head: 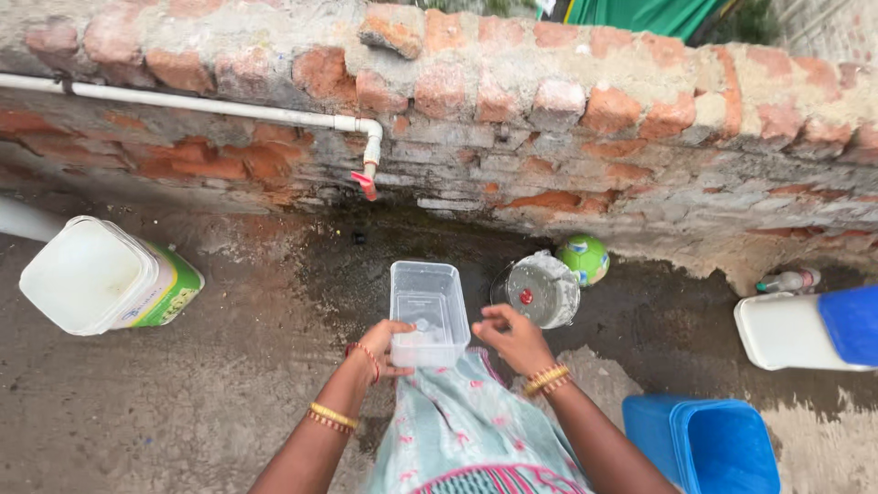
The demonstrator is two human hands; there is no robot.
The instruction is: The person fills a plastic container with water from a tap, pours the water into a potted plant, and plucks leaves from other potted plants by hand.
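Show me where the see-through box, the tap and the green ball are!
clear plastic container [428, 306], head view, on its inner floor.
red tap [365, 183], head view, on its red handle below the white pipe.
green ball [585, 258], head view, on its visible top.

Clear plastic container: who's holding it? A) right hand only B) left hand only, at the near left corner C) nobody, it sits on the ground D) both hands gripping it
B: the left hand grips the near left corner of the clear plastic container, while the right hand hovers beside its near right corner with fingers curled, not visibly gripping it.
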